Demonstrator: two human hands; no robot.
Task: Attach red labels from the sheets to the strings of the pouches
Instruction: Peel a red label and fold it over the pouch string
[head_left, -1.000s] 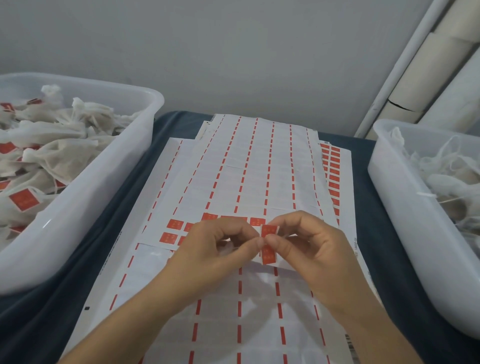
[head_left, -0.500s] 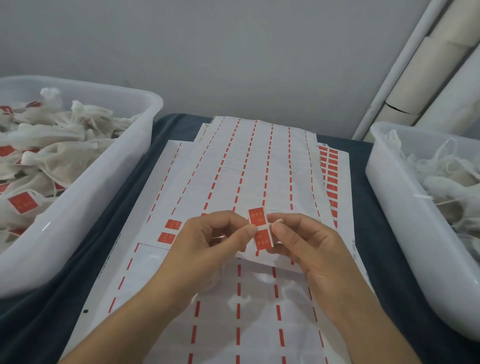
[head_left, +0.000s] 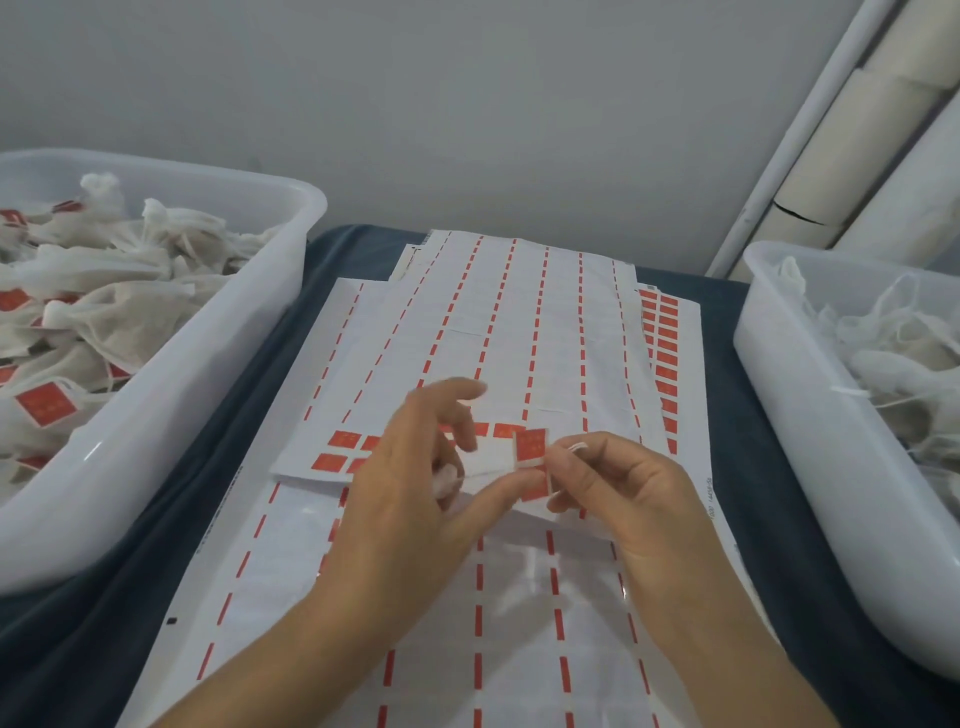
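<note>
Red label (head_left: 532, 464) sits at centre of view, above the label sheets (head_left: 519, 322), pinched from 3 o'clock by your right hand (head_left: 631, 499); string (head_left: 576, 446) shows at those fingertips. Left hand (head_left: 415, 483): thumb under the label's lower edge, fingers splayed, a pouch (head_left: 448, 480) apparently tucked in the grip. Judgement: fold step. Seat string in the crease, align halves, then press flat. Finished pouches lie in the bin (head_left: 218, 374) at 9 o'clock.
</note>
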